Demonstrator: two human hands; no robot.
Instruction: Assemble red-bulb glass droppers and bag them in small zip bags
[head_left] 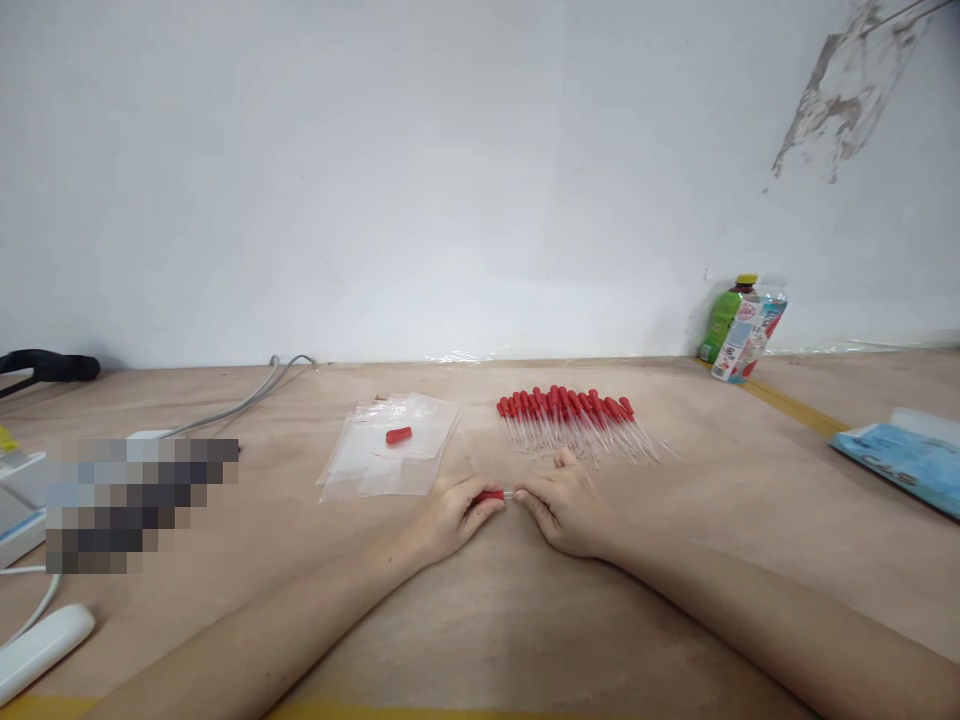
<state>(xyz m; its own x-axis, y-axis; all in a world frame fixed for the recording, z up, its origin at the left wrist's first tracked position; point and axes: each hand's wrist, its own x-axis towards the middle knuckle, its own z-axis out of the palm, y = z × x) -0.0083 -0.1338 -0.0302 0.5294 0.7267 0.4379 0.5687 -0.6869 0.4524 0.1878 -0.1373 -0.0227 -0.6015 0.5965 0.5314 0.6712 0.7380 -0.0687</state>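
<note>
My left hand (463, 510) is closed around a red rubber dropper bulb (491, 495). A short stretch of clear dropper tube (509, 495) shows between my hands, meeting the bulb's right end. My right hand (559, 503) pinches this tube, whose other end is hidden by the fingers. Just beyond my right hand lies a row of droppers (562, 405) with red bulbs away from me and clear tubes toward me. Left of them, a loose red bulb (399, 435) rests on overlapping clear plastic bags (352, 455).
A green bottle (721, 325) and a printed carton-like pack (748, 338) stand by the wall at right. A blue packet (900, 460) lies at far right. On the left are a grey cable (240, 405), a blurred-out patch and a white rounded object (45, 650).
</note>
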